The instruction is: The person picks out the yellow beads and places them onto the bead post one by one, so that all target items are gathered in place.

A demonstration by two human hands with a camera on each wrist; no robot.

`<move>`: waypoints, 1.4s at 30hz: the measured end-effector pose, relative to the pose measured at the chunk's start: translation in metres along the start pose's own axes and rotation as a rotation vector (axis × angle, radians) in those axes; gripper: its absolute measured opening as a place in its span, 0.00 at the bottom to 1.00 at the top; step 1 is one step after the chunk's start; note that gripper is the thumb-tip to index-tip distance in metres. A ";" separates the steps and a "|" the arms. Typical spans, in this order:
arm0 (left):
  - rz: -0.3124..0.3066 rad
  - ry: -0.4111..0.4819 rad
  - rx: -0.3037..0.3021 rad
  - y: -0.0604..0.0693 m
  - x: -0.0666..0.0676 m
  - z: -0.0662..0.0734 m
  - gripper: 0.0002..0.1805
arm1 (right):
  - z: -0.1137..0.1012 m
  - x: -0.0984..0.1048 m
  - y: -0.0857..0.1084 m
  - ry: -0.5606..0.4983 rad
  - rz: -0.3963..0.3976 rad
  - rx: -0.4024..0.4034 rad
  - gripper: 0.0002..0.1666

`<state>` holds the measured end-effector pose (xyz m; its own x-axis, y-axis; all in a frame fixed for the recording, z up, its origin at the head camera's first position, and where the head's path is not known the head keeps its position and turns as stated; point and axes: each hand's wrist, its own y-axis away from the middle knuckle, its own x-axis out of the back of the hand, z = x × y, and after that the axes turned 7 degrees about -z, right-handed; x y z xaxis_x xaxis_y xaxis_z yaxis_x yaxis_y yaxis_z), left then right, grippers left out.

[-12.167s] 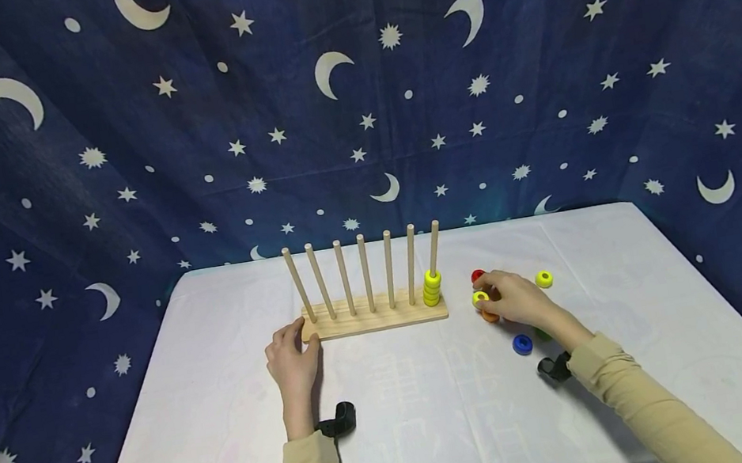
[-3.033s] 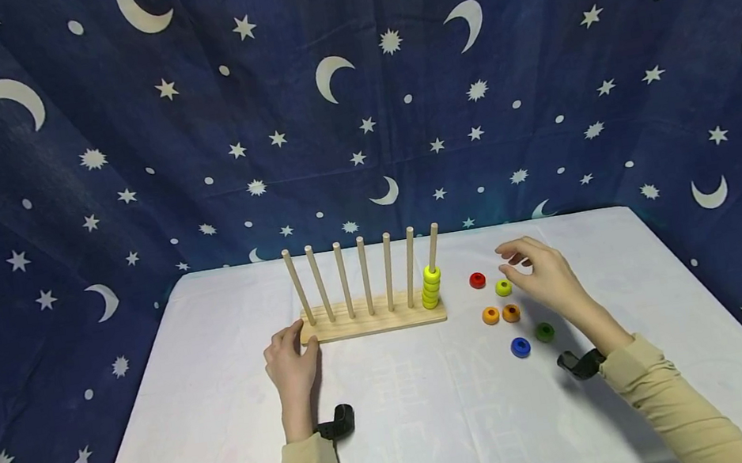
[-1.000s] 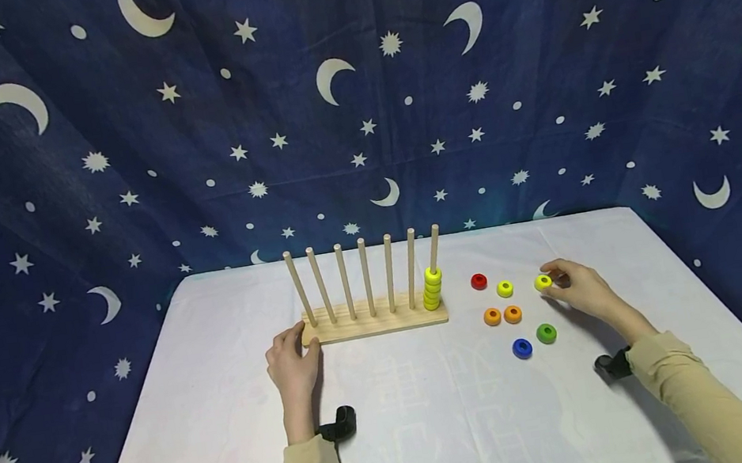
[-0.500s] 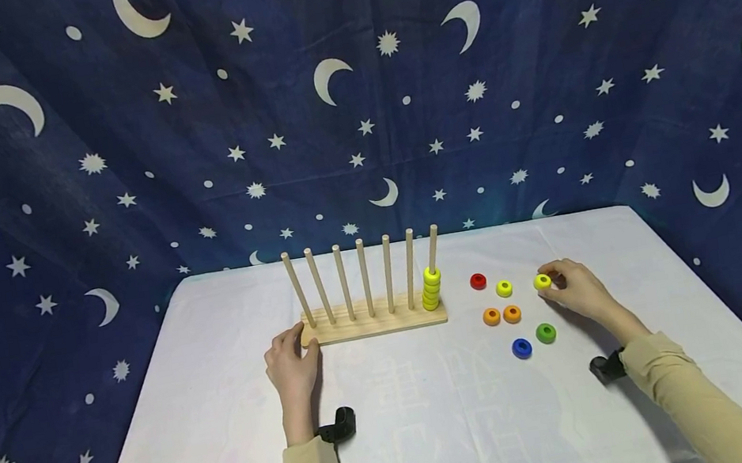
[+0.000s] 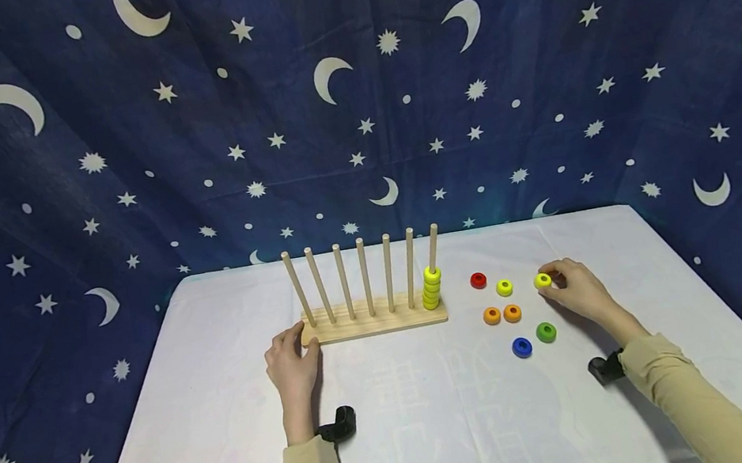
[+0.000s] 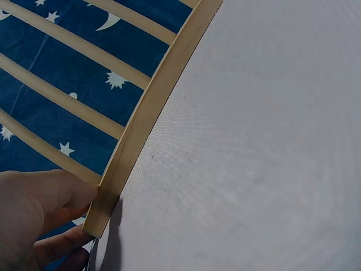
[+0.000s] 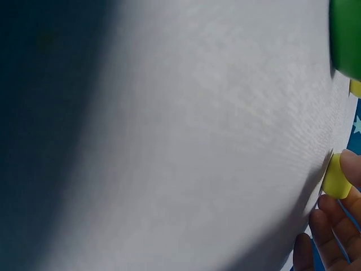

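My left hand [image 5: 292,361] grips the left end of a wooden peg stand [image 5: 374,325]; in the left wrist view the thumb and fingers lie about the corner of its base [image 6: 144,124]. Several bare pegs rise from it, and the rightmost peg bears a stack of yellow beads [image 5: 431,290]. At the right, my right hand [image 5: 577,289] pinches a loose yellow bead [image 5: 542,281] between thumb and finger. In the right wrist view this yellow bead [image 7: 336,178] is at or very near the table surface.
Left of my right hand lie a yellow bead [image 5: 504,287], a red bead [image 5: 478,280] and two orange beads [image 5: 502,315]. Closer to me are a blue bead [image 5: 522,347] and a green bead [image 5: 546,332]. A starry blue cloth [image 5: 352,106] hangs behind the white table [image 5: 401,435].
Earlier my right hand held another yellow bead by the orange ones; that bead now lies released beside the red. The hand has since moved right and pinched the far-right yellow bead. Left hand unmoved.
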<state>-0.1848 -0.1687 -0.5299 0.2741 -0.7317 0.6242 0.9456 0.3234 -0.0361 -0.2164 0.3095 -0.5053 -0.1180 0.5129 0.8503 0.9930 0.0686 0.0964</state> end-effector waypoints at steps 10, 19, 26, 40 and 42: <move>0.000 0.008 -0.009 0.000 0.000 0.001 0.25 | 0.000 0.000 0.000 -0.003 0.019 -0.001 0.24; -0.006 0.003 -0.012 0.000 0.001 0.001 0.25 | 0.001 0.000 0.002 -0.001 0.024 0.014 0.22; -0.007 -0.001 -0.014 0.000 0.001 0.001 0.25 | 0.001 0.001 0.003 -0.014 0.021 0.030 0.22; -0.008 -0.005 -0.001 0.000 0.001 0.000 0.24 | -0.003 0.005 0.007 -0.048 0.003 -0.040 0.25; -0.009 -0.003 0.001 0.000 0.001 0.000 0.25 | -0.003 0.006 0.008 -0.051 0.007 -0.041 0.25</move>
<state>-0.1841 -0.1692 -0.5290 0.2654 -0.7325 0.6269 0.9476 0.3179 -0.0296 -0.2090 0.3104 -0.4979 -0.1102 0.5566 0.8235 0.9932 0.0301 0.1126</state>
